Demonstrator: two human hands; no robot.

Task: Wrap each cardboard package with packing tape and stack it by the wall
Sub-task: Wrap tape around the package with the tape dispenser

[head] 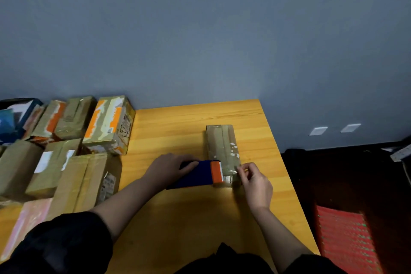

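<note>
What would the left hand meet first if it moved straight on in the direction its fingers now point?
The left hand grips the blue tape dispenser and points right, so it would probably first meet the cardboard package, then the right hand pinching the tape.

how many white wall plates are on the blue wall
2. Both white rectangular wall plates sit low on the blue wall to the right of the yellow wooden table, side by side: one nearer the table, the other further right. None looks hidden.
</note>
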